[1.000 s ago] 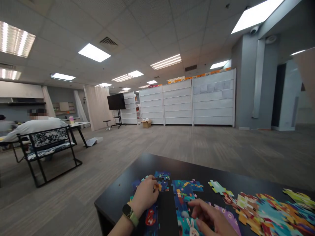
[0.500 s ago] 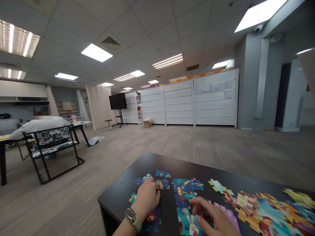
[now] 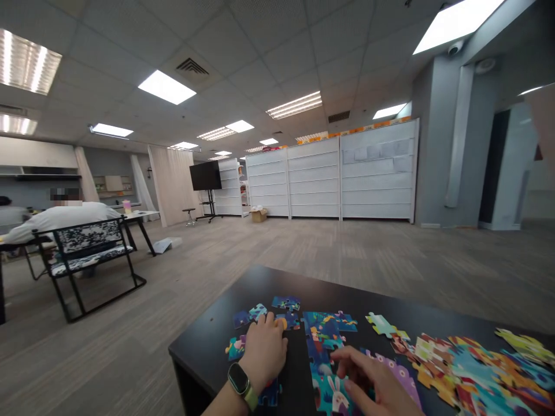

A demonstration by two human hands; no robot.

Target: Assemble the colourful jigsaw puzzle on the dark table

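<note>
My left hand [image 3: 265, 346], with a watch on its wrist, rests over the loose blue puzzle pieces on the left side of the table. Its fingers are stretched out, with the tips by a dark blue puzzle piece [image 3: 293, 320] that has an orange patch. Around it lie a light blue piece [image 3: 257, 312] and a teal piece [image 3: 236, 348]; another blue piece is partly under the wrist. My right hand [image 3: 368, 375] hovers by a joined puzzle strip [image 3: 318, 341] with a white rabbit. Its thumb and fingers are apart, holding nothing visible.
A heap of colourful puzzle pieces [image 3: 481, 370] covers the right of the black table [image 3: 243, 289]. A pale green piece [image 3: 381, 325] lies behind the right hand. At far left a person [image 3: 82, 214] sits on a chair [image 3: 91, 242] at another table.
My left hand has turned slightly and its fingers have straightened over the pieces. The right hand stays almost in place. The view has shifted a little.
</note>
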